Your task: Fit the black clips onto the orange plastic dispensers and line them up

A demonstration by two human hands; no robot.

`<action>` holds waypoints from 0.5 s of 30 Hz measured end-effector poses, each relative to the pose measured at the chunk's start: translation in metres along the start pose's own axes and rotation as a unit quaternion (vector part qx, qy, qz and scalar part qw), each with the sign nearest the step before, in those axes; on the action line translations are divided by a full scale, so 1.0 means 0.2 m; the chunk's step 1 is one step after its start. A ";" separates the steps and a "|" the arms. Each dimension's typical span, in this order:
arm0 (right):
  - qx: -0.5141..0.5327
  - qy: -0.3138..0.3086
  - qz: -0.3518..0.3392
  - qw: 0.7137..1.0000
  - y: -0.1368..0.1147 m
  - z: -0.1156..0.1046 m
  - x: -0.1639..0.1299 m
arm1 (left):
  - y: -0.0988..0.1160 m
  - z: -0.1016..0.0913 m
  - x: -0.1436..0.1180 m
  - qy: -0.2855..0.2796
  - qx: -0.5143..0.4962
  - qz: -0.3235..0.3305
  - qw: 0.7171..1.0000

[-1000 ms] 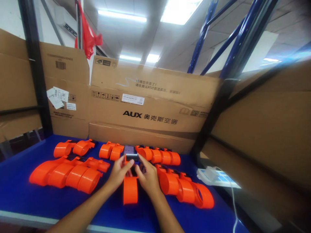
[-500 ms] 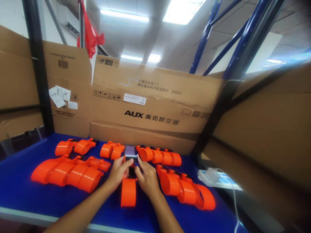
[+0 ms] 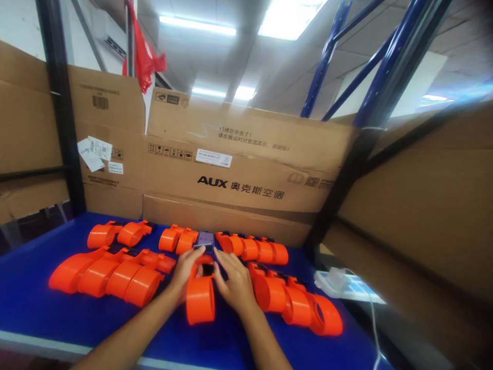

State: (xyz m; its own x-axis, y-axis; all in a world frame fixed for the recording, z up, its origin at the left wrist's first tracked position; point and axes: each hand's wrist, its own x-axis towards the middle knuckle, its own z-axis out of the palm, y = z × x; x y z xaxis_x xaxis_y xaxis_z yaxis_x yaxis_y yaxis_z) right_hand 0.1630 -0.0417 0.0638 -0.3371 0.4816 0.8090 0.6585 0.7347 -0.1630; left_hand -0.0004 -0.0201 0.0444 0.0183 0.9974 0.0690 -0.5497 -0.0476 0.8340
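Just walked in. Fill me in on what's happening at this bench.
A person stands at a blue table with both hands on one orange plastic part lying between them. The left hand and right hand grip its far end, fingers at a small dark phone-like device there. Similar orange parts lie in rows on the left and right, with cardboard boxes behind.

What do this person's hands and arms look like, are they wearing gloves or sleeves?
No gloves and no sleeves show. The left hand and the right hand are both bare, and the forearms are bare all the way to the lower edge of the picture. No watch, ring or wristband can be made out, though the view is too soft to rule out small jewellery.
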 end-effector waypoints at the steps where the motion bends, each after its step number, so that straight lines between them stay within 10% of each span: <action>1: -0.009 0.002 0.000 1.000 0.00 0.01 0.00 | 0.00 0.00 0.00 0.003 -0.007 -0.005 1.000; 15: -0.143 0.007 0.016 0.990 -0.03 0.06 -0.04 | 0.02 0.02 -0.02 -0.045 0.016 -0.023 0.999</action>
State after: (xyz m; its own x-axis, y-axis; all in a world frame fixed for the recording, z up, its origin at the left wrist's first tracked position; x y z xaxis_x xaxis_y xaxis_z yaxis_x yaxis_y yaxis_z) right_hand 0.1542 -0.0435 0.0518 -0.3051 0.4938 0.8143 0.8324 0.5536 -0.0238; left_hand 0.0009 -0.0237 0.0497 0.1188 0.9899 0.0776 -0.5200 -0.0045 0.8542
